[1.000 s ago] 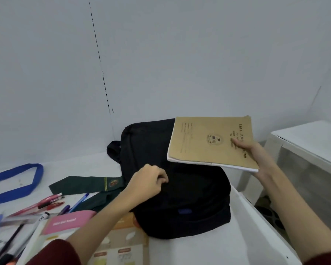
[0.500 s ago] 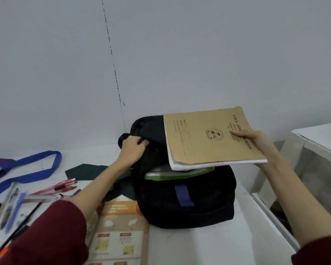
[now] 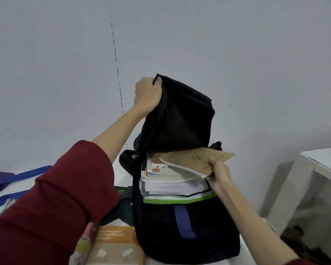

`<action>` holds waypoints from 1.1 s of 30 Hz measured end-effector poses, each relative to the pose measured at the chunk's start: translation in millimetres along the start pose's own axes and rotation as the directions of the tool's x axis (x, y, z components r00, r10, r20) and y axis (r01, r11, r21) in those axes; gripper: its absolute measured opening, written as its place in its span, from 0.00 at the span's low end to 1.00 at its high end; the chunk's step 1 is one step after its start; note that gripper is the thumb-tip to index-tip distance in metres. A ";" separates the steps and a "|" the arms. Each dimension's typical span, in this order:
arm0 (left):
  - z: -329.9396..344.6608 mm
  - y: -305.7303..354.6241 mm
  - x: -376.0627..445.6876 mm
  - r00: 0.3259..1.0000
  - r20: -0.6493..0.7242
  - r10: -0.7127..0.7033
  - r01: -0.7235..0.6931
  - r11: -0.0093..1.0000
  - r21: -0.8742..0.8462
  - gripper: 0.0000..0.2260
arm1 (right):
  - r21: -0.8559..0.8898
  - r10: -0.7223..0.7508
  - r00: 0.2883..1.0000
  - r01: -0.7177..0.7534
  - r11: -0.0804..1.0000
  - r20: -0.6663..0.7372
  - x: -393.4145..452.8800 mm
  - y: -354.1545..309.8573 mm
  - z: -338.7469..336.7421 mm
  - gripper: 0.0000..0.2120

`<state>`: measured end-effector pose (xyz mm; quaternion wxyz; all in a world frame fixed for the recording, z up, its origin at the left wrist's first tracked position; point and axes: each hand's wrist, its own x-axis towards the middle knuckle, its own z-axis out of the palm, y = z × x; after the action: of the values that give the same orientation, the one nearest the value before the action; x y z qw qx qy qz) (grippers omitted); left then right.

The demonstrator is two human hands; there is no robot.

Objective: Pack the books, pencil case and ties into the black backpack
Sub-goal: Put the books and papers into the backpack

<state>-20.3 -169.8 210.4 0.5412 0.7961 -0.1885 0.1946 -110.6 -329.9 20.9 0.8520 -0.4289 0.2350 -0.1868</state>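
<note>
1. Our left hand has a fistful of the backpack's flap and is hauling it straight up. Reason seems obvious: the flap would flop over the mouth otherwise, and we need that opening wide.

2. Our right hand is pinching the near corner of the brown notebook, thumb on top, fingers underneath. The book is lying roughly flat and pushed in sideways, far end already under the raised flap, near corner sticking out to the right.

3. The black backpack stands upright on the white table, up near the wall. Inside there's a stack of books with page edges facing us, a green-edged one at the bottom of what we can see. The brown notebook is going on top of that pile.

4. Still outside the bag: an orange-covered book lying flat in front of the bag to the left, a dark green tie mostly tucked behind our sleeve, and a pinkish thing by the orange book that might be the pencil case; too blurry for us to call it.

5. Blue straps sit off on the far left, and a second white table is over on the right.

6. Our guess is we're partway through, with the ties and at least one book left.
</note>
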 end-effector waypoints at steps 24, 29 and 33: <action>0.1 -9.2 2.7 0.945 0.028 0.326 -0.327 0.936 0.131 0.20 | -0.792 -0.073 0.839 0.476 -0.382 0.540 64.4 31.1 47.8 0.21; 8.3 -9.9 6.3 0.947 0.021 0.321 -0.322 0.941 0.108 0.21 | -0.758 -0.122 0.789 0.518 -0.396 0.603 65.9 36.4 44.1 0.19; 10.8 -14.7 3.8 0.948 0.041 0.316 -0.319 0.939 0.128 0.21 | -0.706 -0.320 0.630 0.627 -0.328 0.708 47.7 43.2 37.0 0.13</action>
<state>-8.4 -175.1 197.1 0.4467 0.7914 -0.3064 0.2834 -45.7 -306.6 -6.7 0.1325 -0.9594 -0.0074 -0.2490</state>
